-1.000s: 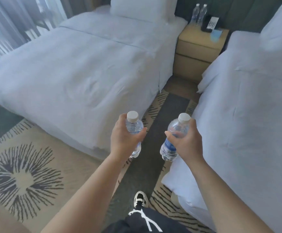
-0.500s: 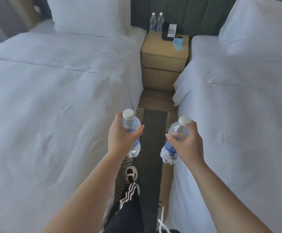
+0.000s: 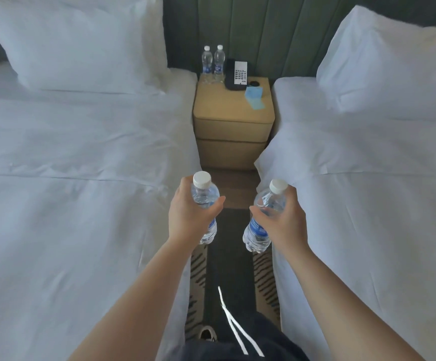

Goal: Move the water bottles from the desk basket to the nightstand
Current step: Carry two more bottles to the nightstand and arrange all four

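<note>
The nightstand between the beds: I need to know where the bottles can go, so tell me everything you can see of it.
The nightstand is a tan, boxy unit with rounded edges and two stacked drawer fronts, looking padded or leather-covered. It stands upright against the green panelled wall, wedged between the two white beds. At the back of its top stand two water bottles side by side, left of a black telephone. A blue paper pad lies near the right edge. The front left of the top is bare.

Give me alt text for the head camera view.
Each hand, left hand and right hand, holds a water bottle between two white beds, facing a tan nightstand where two bottles and a phone already stand.
</note>
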### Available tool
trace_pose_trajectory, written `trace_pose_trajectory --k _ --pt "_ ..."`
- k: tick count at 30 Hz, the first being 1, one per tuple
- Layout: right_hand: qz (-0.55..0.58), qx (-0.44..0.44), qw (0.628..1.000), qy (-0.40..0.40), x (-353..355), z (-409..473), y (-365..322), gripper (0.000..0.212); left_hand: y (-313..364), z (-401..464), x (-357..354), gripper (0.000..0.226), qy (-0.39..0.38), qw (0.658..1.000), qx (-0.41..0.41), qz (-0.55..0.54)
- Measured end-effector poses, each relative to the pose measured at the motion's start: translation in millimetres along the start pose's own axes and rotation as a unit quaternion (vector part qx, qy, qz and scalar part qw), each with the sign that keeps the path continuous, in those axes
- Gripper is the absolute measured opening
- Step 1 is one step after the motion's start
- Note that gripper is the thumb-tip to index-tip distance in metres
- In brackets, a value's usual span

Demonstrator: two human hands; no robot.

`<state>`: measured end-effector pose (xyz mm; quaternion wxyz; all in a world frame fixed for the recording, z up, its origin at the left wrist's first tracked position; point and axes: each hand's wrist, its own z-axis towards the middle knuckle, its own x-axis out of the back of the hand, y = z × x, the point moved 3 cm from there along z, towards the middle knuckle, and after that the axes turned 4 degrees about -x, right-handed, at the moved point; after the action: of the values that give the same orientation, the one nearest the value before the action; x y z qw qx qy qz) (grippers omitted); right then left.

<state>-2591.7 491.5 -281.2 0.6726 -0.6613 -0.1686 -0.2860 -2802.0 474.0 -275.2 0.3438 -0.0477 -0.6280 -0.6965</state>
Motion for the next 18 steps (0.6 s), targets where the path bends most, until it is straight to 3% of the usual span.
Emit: trace_pose_trajectory --k 8,18 --pt "0.019 -0.01 1.0 -0.002 -46.8 140.0 -3.4 0.067 -19.1 134.6 -60.3 0.049 -0.019 1.0 0.001 -0.024" --pt "0.033 -0.019 0.999 -0.017 -85.4 387.6 -0.9 0.064 -9.2 355.0 -170.2 0.052 -0.038 0.999 0.003 -0.018"
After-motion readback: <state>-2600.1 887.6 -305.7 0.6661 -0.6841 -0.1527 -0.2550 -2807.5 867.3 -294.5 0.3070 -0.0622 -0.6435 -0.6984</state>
